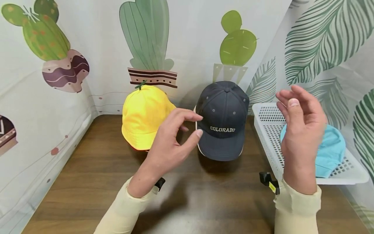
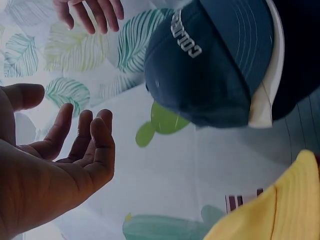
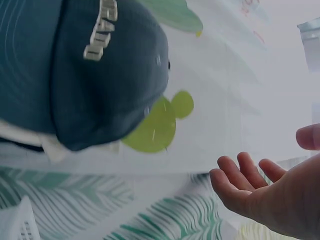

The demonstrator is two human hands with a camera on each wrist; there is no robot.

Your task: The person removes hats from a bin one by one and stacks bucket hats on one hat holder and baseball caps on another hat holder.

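A dark navy baseball cap (image 1: 223,110) lettered COLORADO stands at the back middle of the table, its brim toward me. My left hand (image 1: 172,139) hovers just left of it, thumb and fingers spread apart with nothing between them. Behind that hand sits a yellow bucket hat (image 1: 146,113) with a small green sprout on top, its right side partly hidden. My right hand (image 1: 305,130) is raised over the white basket, fingers loosely bent and holding nothing. In the left wrist view, the left hand's fingers (image 2: 102,145) are relaxed near the navy cap (image 2: 200,65).
A white perforated plastic basket (image 1: 264,139) stands at the right, with a light blue cap (image 1: 331,149) lying in it, partly covered by my right hand. The wooden table (image 1: 96,182) meets a hanging cloth (image 1: 193,42) printed with cacti and leaves at the back and sides.
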